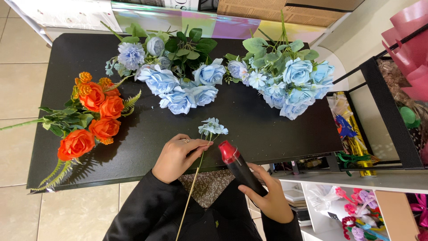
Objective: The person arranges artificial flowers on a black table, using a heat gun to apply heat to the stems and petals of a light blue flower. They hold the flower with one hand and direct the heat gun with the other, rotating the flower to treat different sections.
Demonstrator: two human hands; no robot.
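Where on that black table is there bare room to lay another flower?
The black table is bare along its near right edge, below the right blue bunch. A second patch lies between the orange bunch and the left hand. The far side is crowded, the left blue bunch included.

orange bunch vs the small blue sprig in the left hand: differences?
Colour: the orange bunch has orange roses, the small sprig pale blue blossoms. Size: the bunch carries many heads and ferns, the sprig one cluster. State: the bunch lies untouched on the black table; the left hand pinches the sprig's stem.
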